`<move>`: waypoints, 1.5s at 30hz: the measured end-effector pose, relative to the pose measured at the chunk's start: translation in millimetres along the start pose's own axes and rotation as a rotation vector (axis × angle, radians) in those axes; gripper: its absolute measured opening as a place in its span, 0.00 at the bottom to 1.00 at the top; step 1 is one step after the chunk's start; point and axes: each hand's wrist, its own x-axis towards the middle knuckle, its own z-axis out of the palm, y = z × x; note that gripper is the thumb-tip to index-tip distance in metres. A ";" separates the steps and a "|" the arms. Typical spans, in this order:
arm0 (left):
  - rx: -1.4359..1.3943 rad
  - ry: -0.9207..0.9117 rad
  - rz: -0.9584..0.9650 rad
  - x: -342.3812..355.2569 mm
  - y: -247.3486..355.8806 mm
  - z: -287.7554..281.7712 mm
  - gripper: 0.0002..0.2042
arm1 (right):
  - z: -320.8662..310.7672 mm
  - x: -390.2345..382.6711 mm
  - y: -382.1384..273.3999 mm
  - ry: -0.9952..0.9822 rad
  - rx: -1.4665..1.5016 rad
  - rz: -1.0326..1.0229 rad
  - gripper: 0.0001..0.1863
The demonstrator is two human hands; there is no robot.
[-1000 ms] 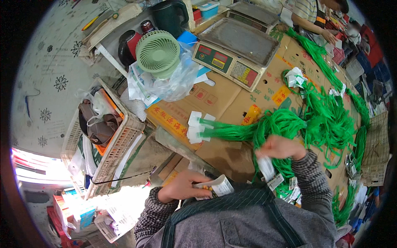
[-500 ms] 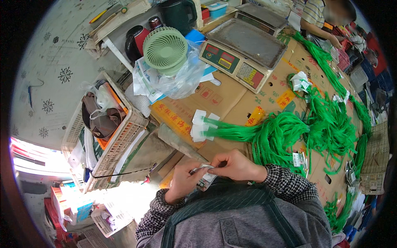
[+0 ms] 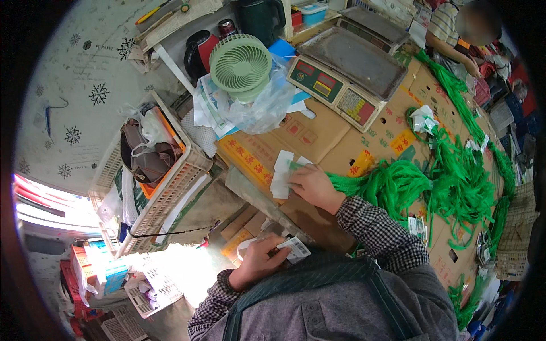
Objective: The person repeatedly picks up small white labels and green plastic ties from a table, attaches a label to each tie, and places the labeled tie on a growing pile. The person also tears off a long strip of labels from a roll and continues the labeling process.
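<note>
Low in front of my body, my left hand (image 3: 261,260) is closed on a small white label (image 3: 296,250) with a barcode on its face. My right hand (image 3: 316,184) is stretched forward over the table's near left part. Its bent fingers rest on the white tags (image 3: 281,175) at the end of a bundle of green mesh netting (image 3: 392,184); the fingertips are partly hidden, and the grip looks like a pinch. The bundle trails right from under this hand into a loose tangle of green mesh (image 3: 458,182).
Beyond the hands stand a weighing scale (image 3: 335,94) and a light green fan (image 3: 241,63) on the cardboard-covered table (image 3: 310,128). A plastic crate (image 3: 170,196) with a brown bag (image 3: 149,156) is at left. At far right, a person (image 3: 449,34) handles things near more green mesh.
My right hand has left the label both hands were holding and moved forward onto the white tags. The left hand keeps the label, slightly lower. The view has shifted a little.
</note>
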 end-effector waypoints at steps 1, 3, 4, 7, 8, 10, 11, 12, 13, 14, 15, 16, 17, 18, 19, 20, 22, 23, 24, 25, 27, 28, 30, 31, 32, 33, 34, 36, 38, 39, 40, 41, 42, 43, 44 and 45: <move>-0.027 -0.049 -0.038 -0.8 2.5 -5.0 0.10 | -3.0 -1.3 2.1 -0.052 0.071 0.052 0.10; -0.023 -0.038 0.005 5.3 -2.3 -8.7 0.11 | -10.0 -1.6 5.6 -0.155 0.214 0.157 0.11; -0.020 -0.035 0.031 10.2 -3.5 -10.3 0.12 | -10.6 -3.3 6.6 -0.160 0.244 0.158 0.11; -0.063 -0.050 0.010 17.8 5.9 -9.8 0.12 | -13.2 -7.7 8.0 -0.145 0.313 0.195 0.11; -0.087 -0.038 0.014 20.2 7.1 -7.8 0.11 | -14.2 -8.0 5.3 -0.122 0.324 0.228 0.11; -0.094 -0.043 -0.028 23.7 8.2 -6.4 0.11 | -18.5 -6.7 -2.2 -0.094 0.357 0.290 0.11; -0.095 -0.044 -0.052 24.6 8.2 -6.8 0.11 | -23.3 -4.9 -8.4 -0.090 0.380 0.317 0.11; -0.156 -0.025 -0.082 24.9 6.6 -7.1 0.10 | -25.6 -3.5 -11.3 -0.087 0.403 0.344 0.12; -0.220 -0.009 -0.110 25.0 3.5 -6.0 0.10 | -24.6 -4.4 -7.9 -0.096 0.473 0.297 0.12; -0.284 0.008 -0.139 25.2 1.0 -5.4 0.10 | -21.2 -6.0 -0.8 -0.106 0.542 0.250 0.12; -0.255 0.017 -0.122 25.6 -0.7 -5.9 0.10 | -17.6 -7.8 6.7 -0.116 0.611 0.202 0.13; -0.228 0.025 -0.107 25.2 -2.5 -6.8 0.09 | -13.4 -10.3 14.2 -0.131 0.715 0.245 0.13; -0.201 0.034 -0.093 25.0 -3.4 -7.3 0.09 | -9.8 -12.5 21.3 -0.147 0.819 0.289 0.13; -0.205 0.029 -0.108 25.1 -2.7 -7.5 0.09 | -6.3 -15.6 27.5 -0.161 0.922 0.333 0.13; -0.207 0.028 -0.125 25.3 -1.8 -8.3 0.09 | -6.2 -15.4 28.5 -0.166 0.933 0.336 0.13; -0.209 0.026 -0.141 25.9 -1.3 -8.7 0.08 | -6.0 -15.2 29.2 -0.171 0.944 0.340 0.13; -0.203 0.060 -0.112 28.2 -3.5 -7.9 0.08 | -8.3 -13.6 28.4 -0.148 0.973 0.420 0.11; -0.199 0.075 -0.097 29.9 -4.0 -7.7 0.08 | -11.1 -12.4 26.5 -0.120 0.992 0.495 0.11; -0.118 0.089 -0.112 31.7 -1.9 -8.9 0.07 | -14.9 -11.5 23.9 -0.092 1.009 0.571 0.10; -0.035 0.105 -0.128 34.5 1.9 -12.1 0.07 | -21.8 -9.0 18.5 -0.083 0.976 0.563 0.10; 0.009 0.128 -0.156 42.7 2.5 -16.9 0.07 | -42.6 -4.5 1.0 -0.070 0.911 0.546 0.09; -0.032 0.126 -0.169 49.1 -0.4 -18.9 0.07 | -55.8 -4.8 -10.0 -0.088 0.898 0.520 0.09; -0.025 0.112 -0.138 60.9 2.1 -23.4 0.07 | -76.9 -5.9 -26.3 -0.127 0.871 0.462 0.08; 0.022 0.094 -0.094 66.7 8.7 -25.8 0.06 | -78.3 -9.0 -27.2 -0.117 0.792 0.349 0.08; 0.068 0.076 -0.049 71.2 12.9 -27.2 0.06 | -80.9 -10.9 -29.4 -0.131 0.787 0.334 0.09; 0.069 0.056 -0.061 73.9 13.5 -27.6 0.08 | -84.0 -12.1 -32.3 -0.144 0.782 0.320 0.09; 0.037 0.030 -0.081 77.4 20.8 -27.6 0.09 | -86.9 -14.7 -34.1 -0.155 0.774 0.307 0.10; -0.021 -0.022 -0.121 83.6 39.3 -29.2 0.10 | -90.3 -18.4 -34.5 -0.156 0.800 0.330 0.10; 0.054 -0.034 -0.090 86.5 35.9 -31.0 0.11 | -95.5 -18.6 -36.4 -0.173 0.815 0.350 0.11; 0.092 -0.038 -0.074 87.6 34.7 -31.9 0.11 | -96.1 -18.6 -36.1 -0.169 0.814 0.343 0.11; 0.075 -0.037 -0.087 88.2 34.6 -31.5 0.11 | -96.3 -18.8 -35.5 -0.167 0.813 0.336 0.11; 0.057 -0.034 -0.101 88.3 34.4 -31.1 0.11 | -96.4 -19.1 -34.9 -0.166 0.813 0.329 0.11; 0.040 -0.031 -0.116 88.7 34.3 -30.8 0.11 | -96.2 -19.6 -34.3 -0.164 0.817 0.331 0.11; 0.040 -0.036 -0.118 89.3 33.7 -30.9 0.11 | -95.7 -19.7 -33.8 -0.164 0.819 0.333 0.11; 0.039 -0.042 -0.121 90.0 32.7 -30.9 0.11 | -95.4 -19.6 -33.5 -0.164 0.822 0.334 0.11; 0.038 -0.047 -0.124 90.8 31.4 -31.0 0.12 | -95.7 -19.6 -33.9 -0.157 0.820 0.326 0.11</move>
